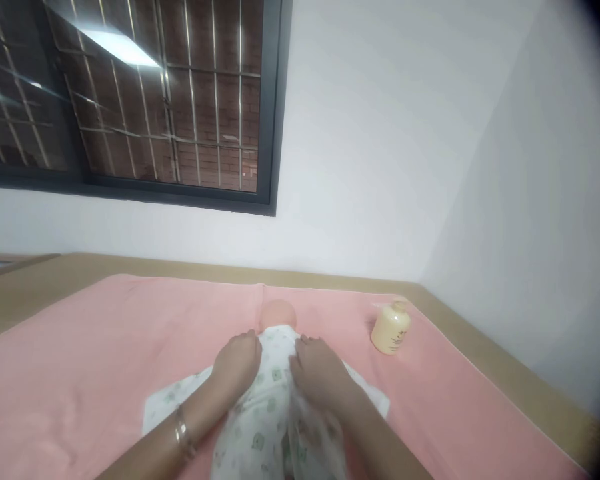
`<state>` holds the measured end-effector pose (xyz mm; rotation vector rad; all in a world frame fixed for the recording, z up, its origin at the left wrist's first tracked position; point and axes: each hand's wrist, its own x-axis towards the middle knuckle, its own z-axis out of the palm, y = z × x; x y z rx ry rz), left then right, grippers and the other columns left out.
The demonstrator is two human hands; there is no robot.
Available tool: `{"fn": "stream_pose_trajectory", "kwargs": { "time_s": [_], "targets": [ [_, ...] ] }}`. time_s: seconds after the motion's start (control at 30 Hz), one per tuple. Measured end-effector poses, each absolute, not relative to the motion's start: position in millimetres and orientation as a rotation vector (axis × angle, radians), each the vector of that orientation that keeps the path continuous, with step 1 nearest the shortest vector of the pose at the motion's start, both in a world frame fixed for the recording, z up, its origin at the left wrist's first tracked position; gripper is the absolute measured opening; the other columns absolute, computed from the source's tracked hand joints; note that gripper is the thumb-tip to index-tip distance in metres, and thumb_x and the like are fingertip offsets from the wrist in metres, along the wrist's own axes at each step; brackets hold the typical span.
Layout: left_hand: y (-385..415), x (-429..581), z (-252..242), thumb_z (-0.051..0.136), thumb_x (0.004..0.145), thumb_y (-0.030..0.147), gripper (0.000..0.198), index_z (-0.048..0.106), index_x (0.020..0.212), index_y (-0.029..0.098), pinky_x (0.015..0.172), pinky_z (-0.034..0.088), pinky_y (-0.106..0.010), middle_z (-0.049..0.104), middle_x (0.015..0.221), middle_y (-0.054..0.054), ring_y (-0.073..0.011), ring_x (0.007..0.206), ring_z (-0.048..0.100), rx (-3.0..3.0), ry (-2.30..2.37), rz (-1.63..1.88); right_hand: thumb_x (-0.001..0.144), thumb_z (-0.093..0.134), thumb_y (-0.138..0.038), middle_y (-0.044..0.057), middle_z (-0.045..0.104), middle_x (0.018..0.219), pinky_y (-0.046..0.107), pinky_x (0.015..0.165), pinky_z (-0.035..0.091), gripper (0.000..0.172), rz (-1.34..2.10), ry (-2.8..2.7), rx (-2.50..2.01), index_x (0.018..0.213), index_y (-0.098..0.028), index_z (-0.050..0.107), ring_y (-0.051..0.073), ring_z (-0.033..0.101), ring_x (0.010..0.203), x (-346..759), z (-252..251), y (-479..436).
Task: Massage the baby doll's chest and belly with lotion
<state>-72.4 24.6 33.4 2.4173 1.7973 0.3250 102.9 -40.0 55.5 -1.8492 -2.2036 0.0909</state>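
A baby doll with a smooth, bald head (279,314) lies on a pink cloth in front of me. Its white printed gown (267,400) has small green figures, with sleeves spread out to both sides. At the gown's left shoulder edge, the fingers of my left hand (237,363) are curled onto the fabric. My right hand (320,370) grips the opposite shoulder edge in the same way, fingertips partly hidden. Below the right hand, the gown's lower part hangs in loose, blurred folds. A silver bangle circles my left wrist.
A pale yellow bottle (391,328) stands on the pink cloth (105,347) to the right. The cloth covers a tan surface (485,353) that meets white walls at the back and right. A dark-framed window (270,133) with metal bars is at upper left.
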Motion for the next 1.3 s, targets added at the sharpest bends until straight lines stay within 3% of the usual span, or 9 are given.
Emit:
{"fn": "stream_pose_trajectory", "kwargs": {
  "time_s": [0.17,0.27,0.47,0.57,0.83,1.0,1.1,1.2,1.3],
  "targets": [
    [-1.5,-64.2,38.7,0.035,0.080,0.002,0.036,0.061,0.104,0.007,0.086,0.044,-0.039,0.064,0.099,-0.017,-0.0285,0.096,0.059,2.676,1.719,0.271,0.099,0.023,-0.031,0.016,0.068,0.098,0.033,0.072,0.042,0.047,0.191,-2.043,-2.040,0.099,-0.012,0.065,0.025,0.063,0.086,114.3,44.0,-18.1],
    [-11.2,-60.2,38.8,0.036,0.077,0.000,0.037,0.063,0.101,0.008,0.087,0.042,-0.039,0.063,0.097,-0.016,-0.0277,0.094,0.058,2.768,1.677,0.344,0.099,0.026,-0.026,0.016,0.068,0.096,0.035,0.074,0.042,0.042,0.065,-2.110,-2.060,0.100,-0.011,0.065,0.026,0.063,0.086,112.6,39.3,-17.6],
    [18.8,-68.4,35.4,0.034,0.090,0.014,0.031,0.064,0.099,0.012,0.085,0.044,-0.033,0.067,0.100,-0.015,-0.0231,0.095,0.061,2.497,1.679,0.387,0.096,0.031,-0.022,0.020,0.064,0.106,0.040,0.088,0.040,0.038,-0.135,-2.226,-1.841,0.110,-0.007,0.063,0.030,0.058,0.101,94.0,43.0,-37.9],
    [24.7,-70.7,35.9,0.033,0.092,0.015,0.033,0.065,0.099,0.014,0.086,0.044,-0.031,0.067,0.101,-0.013,-0.0212,0.096,0.061,2.440,1.640,0.444,0.095,0.030,-0.023,0.018,0.065,0.103,0.038,0.087,0.040,0.038,-0.066,-2.146,-1.853,0.105,-0.009,0.063,0.028,0.058,0.099,94.0,42.4,-35.3],
    [-13.3,-58.0,38.6,0.038,0.079,-0.001,0.048,0.058,0.121,0.007,0.104,0.037,-0.039,0.060,0.124,-0.019,-0.0267,0.118,0.054,2.630,1.643,0.361,0.099,0.024,-0.034,0.015,0.068,0.098,0.032,0.073,0.041,0.045,0.164,-1.982,-1.976,0.101,-0.013,0.064,0.024,0.063,0.088,107.4,33.3,-11.5],
    [3.1,-63.1,35.5,0.041,0.084,0.008,0.033,0.064,0.107,0.009,0.095,0.042,-0.035,0.066,0.107,-0.018,-0.0250,0.104,0.061,2.511,1.690,0.398,0.098,0.026,-0.027,0.018,0.066,0.099,0.036,0.080,0.041,0.042,0.029,-2.061,-2.029,0.104,-0.010,0.064,0.027,0.062,0.090,94.5,42.3,-25.1],
    [12.3,-66.8,34.9,0.041,0.085,0.011,0.032,0.064,0.108,0.011,0.090,0.044,-0.033,0.066,0.105,-0.017,-0.0238,0.102,0.062,2.470,1.680,0.383,0.094,0.033,-0.020,0.021,0.064,0.104,0.042,0.088,0.038,0.036,-0.137,-2.221,-1.899,0.107,-0.008,0.064,0.030,0.059,0.097,84.4,46.5,-38.8],
    [4.2,-63.3,34.4,0.039,0.084,0.007,0.036,0.062,0.111,0.008,0.093,0.043,-0.036,0.065,0.108,-0.019,-0.0256,0.104,0.061,2.552,1.728,0.351,0.091,0.037,-0.017,0.020,0.064,0.101,0.043,0.089,0.038,0.033,-0.174,-2.268,-1.817,0.103,-0.009,0.066,0.030,0.058,0.098,82.3,44.2,-39.7],
    [-14.9,-56.0,33.4,0.040,0.079,0.003,0.047,0.056,0.123,0.002,0.103,0.037,-0.043,0.059,0.124,-0.024,-0.0305,0.119,0.054,2.690,1.724,0.295,0.093,0.032,-0.018,0.016,0.066,0.100,0.036,0.084,0.040,0.035,-0.020,-2.090,-1.887,0.104,-0.011,0.066,0.025,0.061,0.093,90.5,38.8,-26.0]
  ]
}}
